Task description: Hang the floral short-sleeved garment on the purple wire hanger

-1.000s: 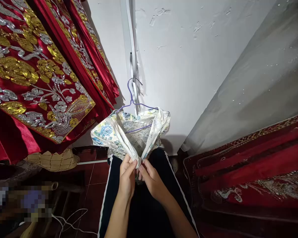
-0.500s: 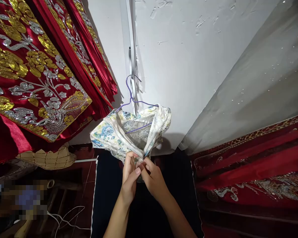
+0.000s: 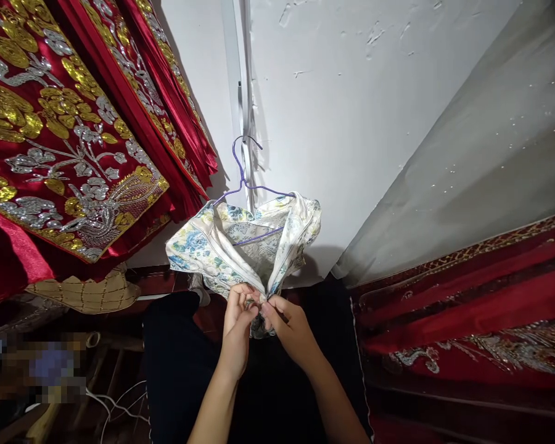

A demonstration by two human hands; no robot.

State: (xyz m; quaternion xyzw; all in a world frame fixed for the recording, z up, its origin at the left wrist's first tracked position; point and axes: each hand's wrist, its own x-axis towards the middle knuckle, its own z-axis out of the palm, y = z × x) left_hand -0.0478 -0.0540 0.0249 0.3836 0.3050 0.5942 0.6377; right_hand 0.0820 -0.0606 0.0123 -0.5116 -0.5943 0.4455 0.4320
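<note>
A floral shirt (image 3: 198, 250), white with blue and yellow flowers, hangs on a purple wire hanger (image 3: 241, 176). Its neckline lies open in a V, and the two front edges meet at the bottom of that V. There my left hand (image 3: 240, 324) pinches the left front edge, thumb and fingers curled together. My right hand (image 3: 285, 320) grips the other edge close beside it, fingertips almost touching the left ones. Whatever small fastening lies between the fingertips is hidden. Below my hands the lower part of the shirt is mostly covered.
Red embroidered cloth (image 3: 81, 142) with gold and silver sequins hangs at the left. A pale wall (image 3: 351, 123) with a narrow vertical strip rises behind the hanger. To the right are a sheer grey cover (image 3: 448, 179) and red fabric (image 3: 481, 302). White cables (image 3: 115, 407) lie lower left.
Both hands stay at the shirt's front, the left thumb shifting slightly. My dark-clothed leg has swung out to the left, and the view has shifted a little.
</note>
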